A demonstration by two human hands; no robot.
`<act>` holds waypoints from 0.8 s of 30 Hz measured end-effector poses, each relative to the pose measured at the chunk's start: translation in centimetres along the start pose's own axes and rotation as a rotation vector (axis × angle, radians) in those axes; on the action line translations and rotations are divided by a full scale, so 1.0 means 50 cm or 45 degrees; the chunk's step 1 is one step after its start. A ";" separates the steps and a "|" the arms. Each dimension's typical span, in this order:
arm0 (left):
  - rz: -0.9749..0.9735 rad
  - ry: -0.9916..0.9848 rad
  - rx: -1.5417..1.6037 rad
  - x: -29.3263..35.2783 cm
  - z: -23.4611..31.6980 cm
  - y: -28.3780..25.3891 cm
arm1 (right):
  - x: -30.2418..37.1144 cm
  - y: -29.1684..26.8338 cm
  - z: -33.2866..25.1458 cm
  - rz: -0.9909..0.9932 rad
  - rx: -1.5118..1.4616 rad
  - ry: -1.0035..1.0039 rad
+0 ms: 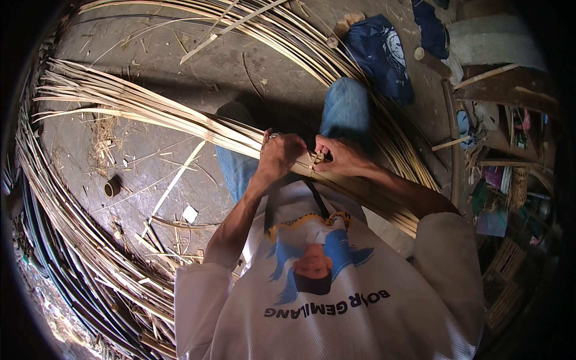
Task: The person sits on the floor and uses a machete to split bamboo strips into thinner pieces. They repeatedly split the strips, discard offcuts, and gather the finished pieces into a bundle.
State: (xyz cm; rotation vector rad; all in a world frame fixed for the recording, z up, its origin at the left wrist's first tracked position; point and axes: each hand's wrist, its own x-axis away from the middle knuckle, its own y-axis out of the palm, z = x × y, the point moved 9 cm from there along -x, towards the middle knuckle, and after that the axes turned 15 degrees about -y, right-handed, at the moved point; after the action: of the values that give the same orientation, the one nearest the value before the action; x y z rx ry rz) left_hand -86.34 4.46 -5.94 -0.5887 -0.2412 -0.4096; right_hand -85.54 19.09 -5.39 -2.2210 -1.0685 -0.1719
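The bamboo strips (pixel 180 117) are long, thin and pale yellow. The bundle lies across the person's lap. The left hand (pixel 281 155) and right hand (pixel 339 156) sit close together, both squeezing the bundle. A small round tin (pixel 111 188) stands on the ground (pixel 150 60); I cannot tell what is inside.

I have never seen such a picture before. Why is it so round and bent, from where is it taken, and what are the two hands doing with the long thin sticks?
There is no machine here. A person wears a wide-angle camera on the head, looking down, so straight edges bend near the rim. The forearms come in from below. The left hand and the right hand are both closed on a bundle of bamboo strips held across the lap, above the knees in blue jeans. The strips fan out to the left. More strips curve in big arcs over the concrete floor. A small ring and a dark blue cloth also lie there. Cluttered shelves stand on the right.
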 end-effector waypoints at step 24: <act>0.166 -0.106 0.160 0.042 0.003 0.017 | -0.003 -0.024 -0.104 -0.288 0.074 -0.704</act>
State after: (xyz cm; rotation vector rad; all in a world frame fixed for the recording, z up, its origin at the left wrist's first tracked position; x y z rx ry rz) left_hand -84.10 4.55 -5.54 -0.4955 -0.3042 -0.2420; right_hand -85.68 16.33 -0.81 -2.1403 -1.5933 0.3961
